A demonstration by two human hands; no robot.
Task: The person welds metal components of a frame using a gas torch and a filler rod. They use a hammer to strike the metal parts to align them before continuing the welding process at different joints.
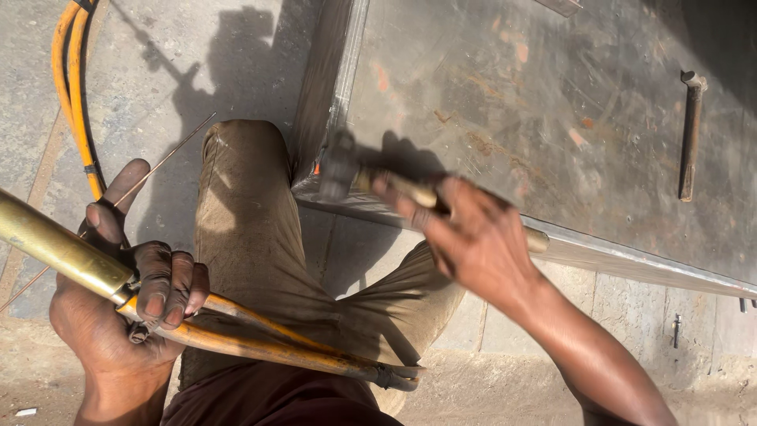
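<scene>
The right hand point(481, 237) grips a hammer point(371, 177), tight around the wooden handle. The hammer lies almost flat. Its dark head points left, and it sits at the near left corner of the metal sheet point(552, 102). It looks blurry. The left hand point(130, 296) is closed around a brass torch point(71, 252), which slants from far left to near right. A thin rod point(158, 164) runs past its thumb. Orange hoses point(72, 87) curve at the far left.
</scene>
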